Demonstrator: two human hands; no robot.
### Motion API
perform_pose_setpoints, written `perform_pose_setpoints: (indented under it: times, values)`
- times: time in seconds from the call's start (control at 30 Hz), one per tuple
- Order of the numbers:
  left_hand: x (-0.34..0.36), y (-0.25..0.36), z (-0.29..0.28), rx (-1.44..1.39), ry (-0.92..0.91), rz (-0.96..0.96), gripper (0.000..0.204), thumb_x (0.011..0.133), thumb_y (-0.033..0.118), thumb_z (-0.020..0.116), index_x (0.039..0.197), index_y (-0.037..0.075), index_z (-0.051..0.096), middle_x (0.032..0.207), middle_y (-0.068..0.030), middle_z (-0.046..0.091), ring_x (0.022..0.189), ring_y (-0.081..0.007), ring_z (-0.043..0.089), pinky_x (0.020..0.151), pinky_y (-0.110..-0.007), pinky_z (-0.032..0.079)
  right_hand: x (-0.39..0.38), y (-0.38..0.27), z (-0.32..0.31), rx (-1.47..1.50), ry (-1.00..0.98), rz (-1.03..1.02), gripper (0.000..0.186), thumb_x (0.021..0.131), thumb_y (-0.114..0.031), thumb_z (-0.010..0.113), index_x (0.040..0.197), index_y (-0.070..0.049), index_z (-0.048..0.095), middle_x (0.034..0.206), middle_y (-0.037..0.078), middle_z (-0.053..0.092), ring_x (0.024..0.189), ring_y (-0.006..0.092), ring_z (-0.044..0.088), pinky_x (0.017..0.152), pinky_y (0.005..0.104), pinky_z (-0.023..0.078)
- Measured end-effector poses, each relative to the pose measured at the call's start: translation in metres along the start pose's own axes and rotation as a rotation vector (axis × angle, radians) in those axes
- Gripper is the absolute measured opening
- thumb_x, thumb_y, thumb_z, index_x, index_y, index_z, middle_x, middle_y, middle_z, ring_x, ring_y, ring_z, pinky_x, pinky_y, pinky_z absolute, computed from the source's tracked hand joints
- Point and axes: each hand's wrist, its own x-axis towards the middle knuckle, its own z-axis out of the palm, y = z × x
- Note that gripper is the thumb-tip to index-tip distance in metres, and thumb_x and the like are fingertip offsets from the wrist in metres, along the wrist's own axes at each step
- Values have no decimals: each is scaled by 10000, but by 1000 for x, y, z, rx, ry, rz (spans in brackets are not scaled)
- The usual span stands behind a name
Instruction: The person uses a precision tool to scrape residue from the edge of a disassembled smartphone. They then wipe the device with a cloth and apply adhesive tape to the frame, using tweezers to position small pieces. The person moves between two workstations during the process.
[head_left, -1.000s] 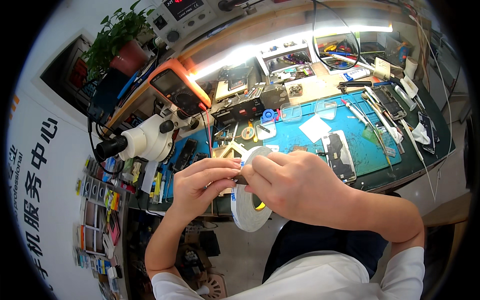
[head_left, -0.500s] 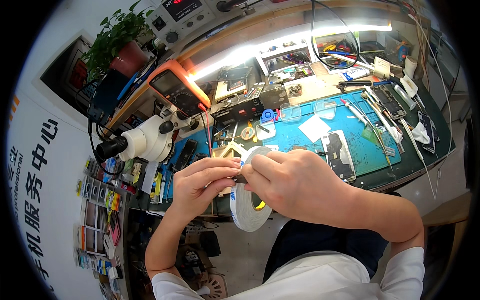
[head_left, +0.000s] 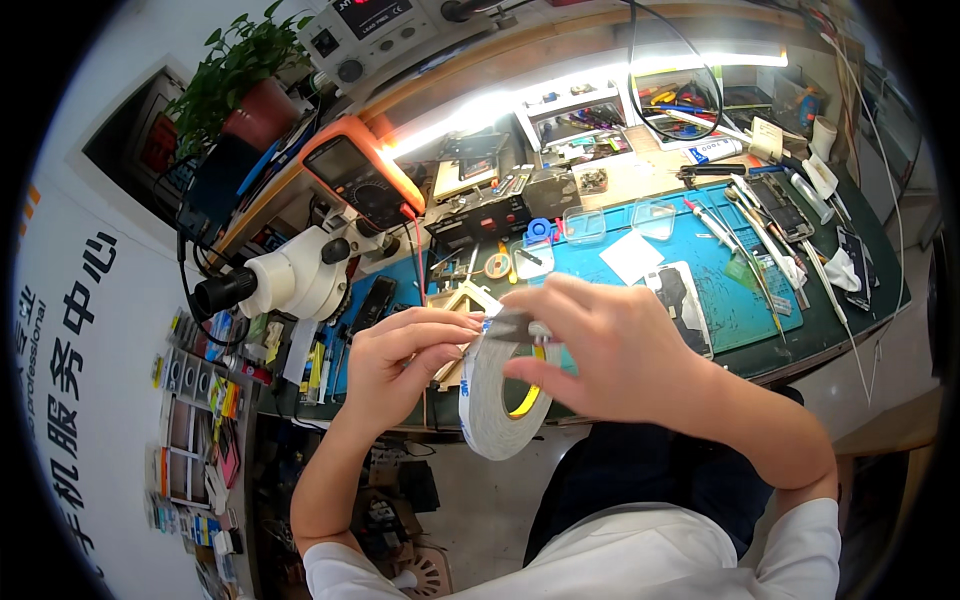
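A large flat roll of double-sided tape (head_left: 490, 405), pale with blue print on its edge and a yellow core, hangs upright between my hands. My left hand (head_left: 398, 362) pinches the tape at the roll's upper left rim with its fingertips. At the roll's top right, my right hand (head_left: 610, 345) is smeared by motion, its fingers bent over and its thumb apart below them. Under those fingers shows a small grey metal tool (head_left: 512, 327), too blurred to name its kind. Just behind the roll, a light wooden frame-like holder (head_left: 462, 298) stands partly hidden by my hands.
A blue work mat (head_left: 590, 265) carries an opened tablet-like panel (head_left: 682, 305), a white card (head_left: 631, 257) and clear trays (head_left: 584, 226). Tweezers and a phone chassis (head_left: 781, 206) lie at the right. To the left stand a white microscope (head_left: 290, 275) and an orange multimeter (head_left: 362, 175).
My right hand has lifted slightly up and right from the tape, its thumb parting from its fingers. More of the roll's yellow core shows. My left hand stays nearly in place.
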Motion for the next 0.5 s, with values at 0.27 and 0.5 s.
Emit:
perform_pose_setpoints:
  times: [0.27,0.5]
  values:
    - [-8,-17,-4,-259,31,-147,175,998,58,667,1119,-39,746,1175,-165,747,1115,-250,715,940,-360,584,21,69,45,574,-145,161,350,923,-144,784,1249,-53,694,1145,79,714,929,136,675,808,311,565]
    - [-26,-8,12,-493,170,-320,395,1029,123,662,1369,-59,575,1299,-165,681,1204,-212,661,1029,-332,531,23,70,50,697,-218,438,313,965,-154,754,1226,6,686,1143,83,714,986,128,671,888,286,563]
